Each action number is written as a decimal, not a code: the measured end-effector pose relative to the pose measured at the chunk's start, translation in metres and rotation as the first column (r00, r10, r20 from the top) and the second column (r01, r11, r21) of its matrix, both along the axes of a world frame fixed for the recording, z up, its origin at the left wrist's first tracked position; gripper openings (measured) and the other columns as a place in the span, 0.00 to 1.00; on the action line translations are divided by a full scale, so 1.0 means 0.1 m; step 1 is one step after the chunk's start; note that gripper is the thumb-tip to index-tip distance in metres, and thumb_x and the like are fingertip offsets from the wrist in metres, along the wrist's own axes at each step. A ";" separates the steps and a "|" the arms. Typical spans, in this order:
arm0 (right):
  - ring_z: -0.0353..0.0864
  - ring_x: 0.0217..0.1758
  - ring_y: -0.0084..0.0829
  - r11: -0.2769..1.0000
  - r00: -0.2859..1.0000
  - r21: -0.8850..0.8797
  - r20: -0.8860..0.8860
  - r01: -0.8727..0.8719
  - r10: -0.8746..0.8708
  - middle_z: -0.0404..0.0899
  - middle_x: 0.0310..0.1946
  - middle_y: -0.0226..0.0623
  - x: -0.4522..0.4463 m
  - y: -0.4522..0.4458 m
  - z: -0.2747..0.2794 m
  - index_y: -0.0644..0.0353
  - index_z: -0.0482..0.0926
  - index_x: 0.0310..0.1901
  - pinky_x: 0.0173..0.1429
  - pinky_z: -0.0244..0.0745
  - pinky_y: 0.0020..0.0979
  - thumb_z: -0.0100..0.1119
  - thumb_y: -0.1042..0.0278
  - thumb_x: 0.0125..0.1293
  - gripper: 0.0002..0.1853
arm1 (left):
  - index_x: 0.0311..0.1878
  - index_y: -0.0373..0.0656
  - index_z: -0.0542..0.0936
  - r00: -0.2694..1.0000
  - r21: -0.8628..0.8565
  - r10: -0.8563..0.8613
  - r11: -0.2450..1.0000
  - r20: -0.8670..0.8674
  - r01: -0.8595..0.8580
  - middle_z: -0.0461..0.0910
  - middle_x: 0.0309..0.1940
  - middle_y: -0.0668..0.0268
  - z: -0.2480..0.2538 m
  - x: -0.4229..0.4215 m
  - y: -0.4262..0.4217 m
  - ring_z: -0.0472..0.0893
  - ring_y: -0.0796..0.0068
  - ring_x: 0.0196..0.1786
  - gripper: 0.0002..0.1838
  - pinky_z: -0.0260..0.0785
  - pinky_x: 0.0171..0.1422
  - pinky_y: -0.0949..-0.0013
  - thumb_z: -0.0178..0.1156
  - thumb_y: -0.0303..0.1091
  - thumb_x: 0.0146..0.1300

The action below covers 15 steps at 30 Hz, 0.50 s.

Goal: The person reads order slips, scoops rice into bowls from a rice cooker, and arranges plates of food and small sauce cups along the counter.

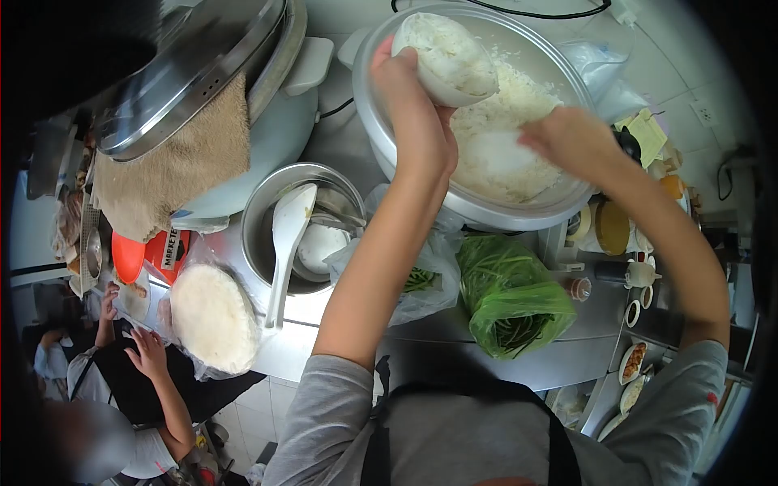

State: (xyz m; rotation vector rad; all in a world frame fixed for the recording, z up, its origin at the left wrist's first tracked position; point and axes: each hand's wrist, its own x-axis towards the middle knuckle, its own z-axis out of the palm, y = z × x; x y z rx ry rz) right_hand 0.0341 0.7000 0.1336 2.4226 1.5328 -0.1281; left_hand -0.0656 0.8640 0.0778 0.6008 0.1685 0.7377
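My left hand (413, 113) is wrapped round a white bowl (442, 87), tilted above the rim of a large rice cooker. White cooked rice (438, 44) fills the bowl. Inside the rice cooker (381, 121) lies more loose rice (515, 93). My right hand (563, 142) reaches over it, closed on a white rice paddle (496, 154) that motion blurs. Another white rice paddle (285, 243) leans in a steel pot (261, 198), with a small white bowl (320, 247) in there too.
A second cooker (275, 154) has its steel lid (194, 73) raised and a brown towel (178, 154) draped over it. Near the counter edge are a green bag of vegetables (515, 296) and bagged round white sheets (212, 316). A co-worker (146, 389) stands at the lower left.
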 end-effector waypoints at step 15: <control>0.78 0.27 0.44 0.984 0.969 0.070 -0.172 -0.166 0.176 0.79 0.21 0.39 0.37 -0.31 -0.37 0.41 0.83 0.50 0.33 0.74 0.41 0.53 0.55 0.68 0.13 | 0.65 0.50 0.59 1.000 0.050 0.009 0.999 -0.016 -0.009 0.67 0.58 0.63 0.06 -0.02 -0.02 0.71 0.71 0.57 0.25 0.71 0.55 0.64 0.43 0.47 0.68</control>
